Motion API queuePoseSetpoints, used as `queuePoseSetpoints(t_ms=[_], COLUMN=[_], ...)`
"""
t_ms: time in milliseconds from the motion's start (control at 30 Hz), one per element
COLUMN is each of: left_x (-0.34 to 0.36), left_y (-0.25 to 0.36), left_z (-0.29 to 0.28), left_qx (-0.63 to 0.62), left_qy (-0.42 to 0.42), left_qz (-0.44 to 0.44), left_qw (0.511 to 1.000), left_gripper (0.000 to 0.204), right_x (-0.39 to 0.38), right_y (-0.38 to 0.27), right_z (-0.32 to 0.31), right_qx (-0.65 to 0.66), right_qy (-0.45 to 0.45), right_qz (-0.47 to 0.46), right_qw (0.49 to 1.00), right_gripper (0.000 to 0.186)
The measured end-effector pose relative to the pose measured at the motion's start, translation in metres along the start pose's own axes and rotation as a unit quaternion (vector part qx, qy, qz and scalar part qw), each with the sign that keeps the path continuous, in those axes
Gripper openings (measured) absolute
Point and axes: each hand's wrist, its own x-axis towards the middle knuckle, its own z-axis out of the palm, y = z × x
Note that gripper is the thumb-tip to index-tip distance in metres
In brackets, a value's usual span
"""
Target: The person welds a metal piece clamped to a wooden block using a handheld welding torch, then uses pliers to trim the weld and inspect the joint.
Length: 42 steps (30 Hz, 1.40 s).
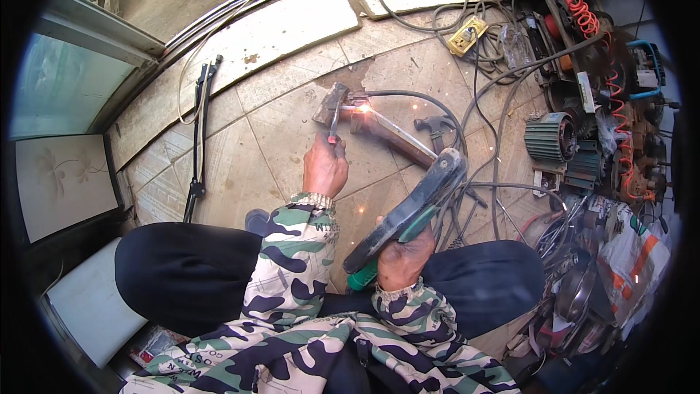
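Note:
My right hand (405,259) is wrapped round a black and green welding electrode holder (408,208). A thin pale welding rod (401,130) runs from its far end to a bright orange glow with sparks at the metal work. There a rusty steel block (332,104) sits beside a brown steel bar (397,143) on the floor. My left hand (325,168) is closed on a short thin metal rod (335,122) with a reddish end, whose upper part lies against the block. My left fingertips are partly hidden.
A hammer (435,128) lies right of the bar, among black cables (498,146). A yellow socket box (467,35) lies farther back. Black folded tripod-like legs (198,131) rest at left. Along the right stand a green finned motor (550,136), red coiled hose (581,11) and piled tools.

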Motion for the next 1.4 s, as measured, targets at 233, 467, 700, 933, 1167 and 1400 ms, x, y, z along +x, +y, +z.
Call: queuePoseSetpoints(t_ms=[233, 467, 700, 933, 1167, 1400], left_x=[0.000, -0.001, -0.001, 0.004, -0.003, -0.001], left_y=[-0.002, -0.001, 0.000, -0.014, 0.007, 0.001], left_z=[0.001, -0.001, 0.003, -0.001, -0.011, -0.002], left_qx=[0.009, -0.005, -0.001, 0.044, -0.022, -0.007], left_qy=[0.009, 0.009, 0.005, -0.026, 0.001, 0.011], left_qz=[0.009, 0.004, 0.008, 0.082, 0.019, 0.018], left_qw=[1.000, 1.000, 1.000, 0.995, 1.000, 1.000], left_gripper=[0.020, 0.020, 0.020, 0.025, 0.020, 0.019], right_x=[0.002, 0.001, 0.002, 0.001, 0.004, 0.002], right_y=[0.004, 0.006, 0.009, -0.005, -0.002, -0.002], right_z=[-0.003, -0.004, -0.007, 0.000, 0.000, -0.003], right_qx=[-0.031, -0.056, -0.047, -0.085, -0.120, -0.052], right_qy=[-0.009, -0.013, -0.011, -0.024, -0.019, 0.002], right_qz=[0.012, -0.003, -0.008, 0.010, -0.057, -0.007], right_qw=[0.999, 0.998, 0.999, 0.996, 0.991, 0.999], right_gripper=[0.058, 0.055, 0.049, 0.033, 0.027, 0.024])
